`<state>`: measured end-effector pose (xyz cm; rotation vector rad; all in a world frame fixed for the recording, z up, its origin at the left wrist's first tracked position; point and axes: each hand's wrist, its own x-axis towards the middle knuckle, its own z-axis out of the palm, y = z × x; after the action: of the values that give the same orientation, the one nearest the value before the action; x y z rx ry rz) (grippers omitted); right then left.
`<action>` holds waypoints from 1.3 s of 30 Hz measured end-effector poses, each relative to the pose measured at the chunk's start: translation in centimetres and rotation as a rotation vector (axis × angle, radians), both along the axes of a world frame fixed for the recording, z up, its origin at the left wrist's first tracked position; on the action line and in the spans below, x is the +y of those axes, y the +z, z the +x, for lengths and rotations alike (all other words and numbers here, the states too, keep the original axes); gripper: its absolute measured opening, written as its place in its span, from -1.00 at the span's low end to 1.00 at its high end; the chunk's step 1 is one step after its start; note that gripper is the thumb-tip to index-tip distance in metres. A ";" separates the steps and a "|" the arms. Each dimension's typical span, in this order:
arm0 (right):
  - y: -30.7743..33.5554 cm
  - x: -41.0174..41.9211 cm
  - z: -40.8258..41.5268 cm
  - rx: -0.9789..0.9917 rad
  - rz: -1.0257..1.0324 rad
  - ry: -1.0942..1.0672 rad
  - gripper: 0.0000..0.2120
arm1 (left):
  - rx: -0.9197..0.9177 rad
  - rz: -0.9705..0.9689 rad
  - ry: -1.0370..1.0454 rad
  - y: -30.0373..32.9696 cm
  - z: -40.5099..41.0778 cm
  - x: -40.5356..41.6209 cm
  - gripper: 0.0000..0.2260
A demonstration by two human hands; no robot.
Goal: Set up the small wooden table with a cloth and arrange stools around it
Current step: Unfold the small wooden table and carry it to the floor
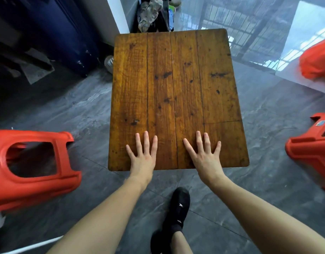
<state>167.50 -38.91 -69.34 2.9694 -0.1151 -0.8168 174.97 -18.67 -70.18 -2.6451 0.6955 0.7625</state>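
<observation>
Far on the left we see a red plastic stool. It lies on its side on the gray floor, with its legs pointing toward the table. We can look right through the big hole in its side. Up behind it, in the dark corner, stands a big dark blue thing; we cannot tell what it is. A clear round thing sits on the floor just beside the table's far left corner.

In the middle is the small wooden table. Its top is brown, made of long boards with dark spots. There is no cloth on it yet. Behind its far edge we see a heap of cloth in gray, green and dark colors.

Our left hand lies flat on the near part of the table top. Its fingers are straight and spread wide, and it holds nothing. Our right hand lies flat just beside it, a bit apart, fingers also straight and spread wide, with nothing in it. Both wrists cross the near edge of the table.

Below the hands, one foot in a black shoe stands on the floor, near the table's front edge.

To the right of the table another red stool sits at the picture's edge, and we see only part of it. It looks tipped over too. Higher up on the right is a third red thing, blurry and cut off, resting on something white.
</observation>
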 end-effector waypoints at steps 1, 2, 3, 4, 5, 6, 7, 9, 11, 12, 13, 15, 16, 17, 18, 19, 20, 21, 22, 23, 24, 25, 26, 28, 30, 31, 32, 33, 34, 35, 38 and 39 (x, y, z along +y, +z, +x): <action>0.0 -0.1 -0.4 0.000 -0.005 0.003 0.15 | 0.002 0.000 0.000 0.0 -0.6 0.0 0.14; 0.2 -0.1 -1.0 0.004 -0.011 0.008 0.16 | 0.005 0.000 -0.003 0.1 -1.3 0.0 0.14; 0.3 -0.1 -1.7 0.009 -0.017 0.015 0.16 | 0.008 -0.003 -0.006 0.2 -2.0 0.1 0.13; 0.5 0.0 -2.3 0.015 -0.025 0.023 0.16 | 0.011 -0.009 -0.006 0.3 -2.7 0.3 0.12; 0.7 0.2 -3.0 0.019 -0.032 0.028 0.17 | 0.015 -0.019 -0.003 0.5 -3.4 0.6 0.09; 0.9 0.5 -3.8 0.021 -0.035 0.030 0.17 | 0.016 -0.026 -0.001 0.6 -4.1 0.9 0.07; 1.2 0.8 -4.5 0.023 -0.034 0.026 0.17 | 0.015 -0.027 -0.003 0.8 -4.9 1.3 0.05; 1.7 1.9 -6.1 0.039 -0.015 0.010 0.16 | 0.023 -0.021 -0.012 1.3 -6.3 2.3 0.02; 2.0 3.0 -7.9 0.033 0.002 -0.010 0.14 | 0.016 -0.022 -0.016 1.7 -7.9 3.6 0.00; 2.2 3.6 -8.8 0.030 0.005 -0.018 0.12 | 0.012 -0.020 -0.022 1.9 -8.7 4.3 0.00; 2.4 4.2 -9.6 0.037 0.008 -0.024 0.12 | 0.018 -0.016 -0.027 2.1 -9.4 4.9 0.00; 2.7 5.4 -11.4 0.057 0.019 -0.038 0.11 | 0.043 -0.007 -0.030 2.4 -11.0 6.1 0.02; 2.8 5.9 -12.3 0.060 0.024 -0.046 0.11 | 0.045 -0.005 -0.031 2.4 -11.7 6.6 0.03; 2.9 6.4 -13.0 0.063 0.025 -0.052 0.11 | 0.043 -0.004 -0.033 2.4 -12.4 7.1 0.03; 3.0 6.9 -13.7 0.071 0.022 -0.055 0.12 | 0.044 -0.005 -0.036 2.4 -13.1 7.5 0.04; 3.0 7.4 -14.4 0.079 0.021 -0.055 0.13 | 0.044 -0.009 -0.039 2.4 -13.7 7.9 0.05; 3.0 7.8 -15.1 0.081 0.023 -0.058 0.14 | 0.045 -0.016 -0.040 2.4 -14.3 8.4 0.05; 2.8 8.3 -15.8 0.079 0.030 -0.064 0.16 | 0.047 -0.029 -0.037 2.3 -15.0 8.8 0.06; 2.7 8.6 -16.4 0.066 0.040 -0.073 0.18 | 0.046 -0.042 -0.032 2.3 -15.5 9.1 0.06; 2.5 8.9 -17.0 0.051 0.050 -0.081 0.19 | 0.042 -0.049 -0.028 2.3 -15.9 9.4 0.07; 2.4 9.1 -17.5 0.036 0.058 -0.085 0.20 | 0.039 -0.048 -0.023 2.4 -16.4 9.7 0.07; 2.3 9.3 -18.1 0.028 0.063 -0.084 0.19 | 0.039 -0.045 -0.015 2.4 -17.0 9.9 0.06; 2.2 9.5 -18.6 0.030 0.066 -0.080 0.18 | 0.037 -0.040 -0.006 2.5 -17.7 10.0 0.06; 2.1 9.8 -19.8 0.021 0.070 -0.078 0.17 | 0.010 -0.030 0.012 2.6 -19.3 10.1 0.05; 2.0 9.9 -21.1 0.016 0.063 -0.057 0.17 | -0.001 -0.009 0.020 2.9 -20.9 9.9 0.04; 2.1 9.9 -21.7 0.013 0.060 -0.040 0.17 | -0.002 0.005 0.023 3.0 -21.7 9.8 0.03; 2.1 9.7 -22.2 0.014 0.060 -0.024 0.15 | -0.004 0.018 0.028 3.2 -22.5 9.7 0.03; 2.3 9.5 -22.8 0.017 0.059 -0.009 0.12 | -0.007 0.026 0.036 3.3 -23.2 9.6 0.03; 2.4 9.3 -23.3 0.024 0.055 0.010 0.09 | -0.013 0.025 0.048 3.2 -24.0 9.5 0.03; 2.4 9.0 -23.8 0.035 0.046 0.027 0.06 | -0.024 0.022 0.057 3.1 -24.8 9.3 0.04; 3.0 8.2 -25.5 0.076 0.006 0.064 0.06 | -0.021 0.018 0.090 3.1 -27.5 8.4 0.06; 3.1 8.1 -26.2 0.090 -0.006 0.079 0.08 | -0.016 0.022 0.104 3.2 -28.5 8.2 0.09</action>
<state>141.30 -30.85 -66.23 2.9045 0.0044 -0.9360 146.49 -10.45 -66.95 -2.6819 0.5460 0.7711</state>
